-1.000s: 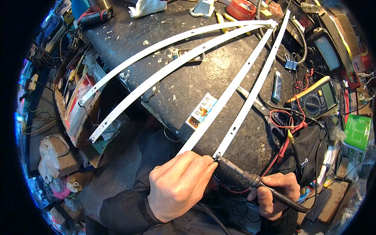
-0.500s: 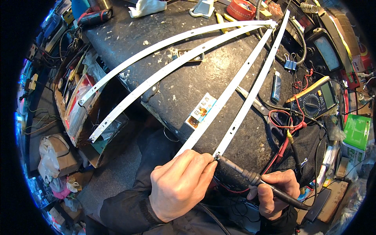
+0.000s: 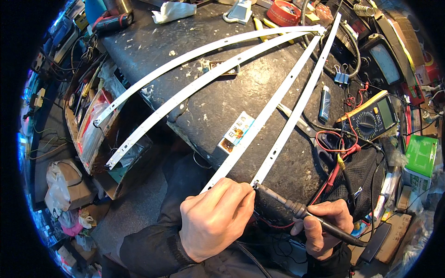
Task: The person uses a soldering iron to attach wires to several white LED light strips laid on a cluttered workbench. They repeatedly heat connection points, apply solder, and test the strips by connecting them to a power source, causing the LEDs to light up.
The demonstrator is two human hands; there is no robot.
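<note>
My right hand (image 3: 328,227) is closed around the handle of a soldering iron (image 3: 320,221). The iron's tip meets the near end of a narrow white LED strip (image 3: 278,147). Beside that tip, my left hand (image 3: 217,217) is closed with its fingertips pinched together; whatever sits between them is hidden. A second white LED strip (image 3: 262,121) runs under or behind my left knuckles. Two more strips, an upper one (image 3: 174,64) and a lower one (image 3: 183,94), fan out to the left from the far end of the bench.
A dark, worn bench (image 3: 194,120) carries a small printed card (image 3: 235,134), scissors (image 3: 306,127), a lighter (image 3: 325,104) and a multimeter (image 3: 369,121) with red leads. At the back stands a red round container (image 3: 283,12). An open box of tools (image 3: 95,125) is left of the bench.
The strips on the right have shifted very slightly left. My hands keep nearly the same pose, and the iron's tip stays at the strip's near end.
</note>
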